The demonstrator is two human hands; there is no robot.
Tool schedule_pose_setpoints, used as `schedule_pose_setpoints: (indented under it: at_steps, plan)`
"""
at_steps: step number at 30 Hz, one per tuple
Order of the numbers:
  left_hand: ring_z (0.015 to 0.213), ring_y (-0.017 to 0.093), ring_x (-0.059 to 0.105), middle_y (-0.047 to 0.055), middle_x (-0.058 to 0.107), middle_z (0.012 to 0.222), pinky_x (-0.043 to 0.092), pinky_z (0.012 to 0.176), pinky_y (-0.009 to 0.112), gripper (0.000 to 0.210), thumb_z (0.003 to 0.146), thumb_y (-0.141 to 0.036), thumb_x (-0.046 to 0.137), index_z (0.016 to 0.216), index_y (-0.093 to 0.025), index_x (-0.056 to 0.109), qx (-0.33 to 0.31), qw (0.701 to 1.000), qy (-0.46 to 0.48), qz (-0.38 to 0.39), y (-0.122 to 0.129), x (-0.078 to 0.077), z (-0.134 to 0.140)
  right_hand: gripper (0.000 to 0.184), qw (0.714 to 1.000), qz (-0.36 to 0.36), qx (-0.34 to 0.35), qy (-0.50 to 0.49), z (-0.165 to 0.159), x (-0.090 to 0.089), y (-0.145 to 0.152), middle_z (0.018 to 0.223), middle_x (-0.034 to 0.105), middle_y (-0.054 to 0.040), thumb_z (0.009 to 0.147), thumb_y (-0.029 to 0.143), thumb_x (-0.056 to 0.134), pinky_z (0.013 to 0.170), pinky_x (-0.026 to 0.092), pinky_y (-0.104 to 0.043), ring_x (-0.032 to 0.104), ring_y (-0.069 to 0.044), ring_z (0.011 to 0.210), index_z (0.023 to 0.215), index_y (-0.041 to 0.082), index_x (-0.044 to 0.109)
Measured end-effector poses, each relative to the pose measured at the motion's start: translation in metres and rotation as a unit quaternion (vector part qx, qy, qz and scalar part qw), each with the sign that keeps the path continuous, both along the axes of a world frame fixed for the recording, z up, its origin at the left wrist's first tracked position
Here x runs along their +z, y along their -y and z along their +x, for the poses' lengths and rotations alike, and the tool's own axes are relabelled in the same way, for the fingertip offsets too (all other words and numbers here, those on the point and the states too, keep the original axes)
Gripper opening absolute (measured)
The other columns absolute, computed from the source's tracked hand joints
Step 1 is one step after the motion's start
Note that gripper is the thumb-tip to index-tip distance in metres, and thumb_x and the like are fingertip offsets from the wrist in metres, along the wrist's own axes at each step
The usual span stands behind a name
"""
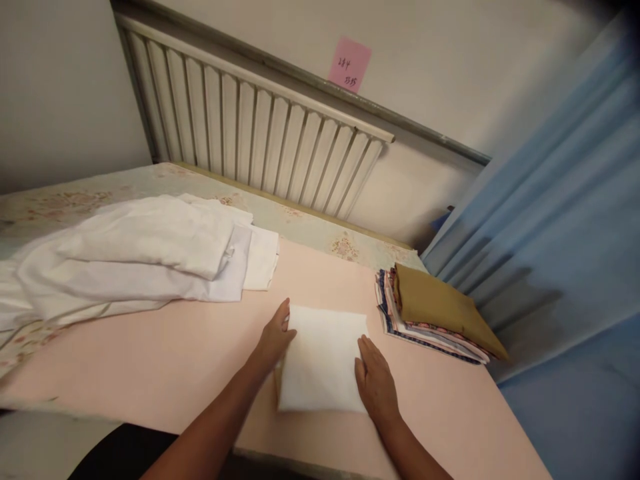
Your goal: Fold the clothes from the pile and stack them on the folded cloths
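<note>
A white cloth (323,360), folded into a near-square, lies flat on the pink surface in front of me. At its left edge is my left hand (275,337), with fingers stretched along the side and the thumb apart from them. My right hand (376,380) rests against the opposite edge, fingers extended and thumb a little apart. Both hands touch the cloth from its sides, and neither appears to grip it. Some of the fingers are hidden from view.
A stack of folded fabrics (440,313), mustard-brown on top, lies to the right beside a blue curtain (565,240). Loose white cloths (150,247) are heaped at left. Behind the pink-covered table (165,360) stand a radiator (250,120) and a wall with a pink note (350,65).
</note>
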State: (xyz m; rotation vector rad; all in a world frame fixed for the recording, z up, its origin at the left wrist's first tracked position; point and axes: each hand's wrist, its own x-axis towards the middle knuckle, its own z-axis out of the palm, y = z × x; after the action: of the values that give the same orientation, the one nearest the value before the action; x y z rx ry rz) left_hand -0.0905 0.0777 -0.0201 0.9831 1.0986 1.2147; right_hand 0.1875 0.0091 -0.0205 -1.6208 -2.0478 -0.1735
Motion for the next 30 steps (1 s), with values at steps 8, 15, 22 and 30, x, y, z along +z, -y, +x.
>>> schedule_pose_setpoints:
  at_steps: [8, 15, 22, 30]
  plan:
    - [0.141, 0.023, 0.034, 0.014, 0.029, 0.157, 0.033, 0.113, 0.034, 0.095, 0.068, -0.002, 0.056, 0.153, -0.024, 0.020, 0.010, 1.000, 0.000, -0.003, 0.000, -0.002, 0.000, 0.044, 1.000, 0.003, 0.001, -0.010, -0.001, 0.001, 0.000, 0.140, 0.054, -0.0122, 0.094, 0.026, 0.041, 0.109, 0.041, -0.049, 0.046, -0.025, 0.133, 0.136, 0.015, 0.052]
    - [0.140, 0.024, 0.037, 0.014, 0.030, 0.157, 0.036, 0.112, 0.033, 0.093, 0.070, -0.003, 0.055, 0.153, -0.024, 0.020, 0.001, 1.000, -0.023, -0.011, -0.001, -0.003, -0.003, 0.045, 1.000, -0.009, -0.004, -0.011, -0.003, 0.004, 0.001, 0.140, 0.053, -0.0114, 0.095, 0.026, 0.039, 0.110, 0.041, -0.049, 0.045, -0.024, 0.133, 0.136, 0.016, 0.052]
    - [0.136, 0.024, 0.043, 0.015, 0.032, 0.156, 0.040, 0.109, 0.033, 0.090, 0.072, -0.008, 0.060, 0.153, -0.023, 0.022, -0.012, 0.999, -0.031, -0.018, 0.002, 0.009, -0.006, 0.045, 1.000, -0.009, -0.006, -0.007, -0.003, 0.003, 0.001, 0.140, 0.053, -0.0112, 0.094, 0.026, 0.039, 0.110, 0.040, -0.049, 0.046, -0.024, 0.133, 0.136, 0.016, 0.052]
    - [0.107, 0.022, 0.066, 0.016, 0.057, 0.137, 0.051, 0.092, 0.031, 0.082, 0.073, -0.017, 0.061, 0.149, -0.016, 0.031, -0.031, 0.996, -0.084, -0.020, 0.025, 0.039, -0.008, 0.044, 1.000, -0.008, -0.008, -0.010, -0.003, 0.003, 0.001, 0.139, 0.054, -0.0127, 0.094, 0.025, 0.040, 0.110, 0.041, -0.048, 0.047, -0.024, 0.132, 0.134, 0.014, 0.054]
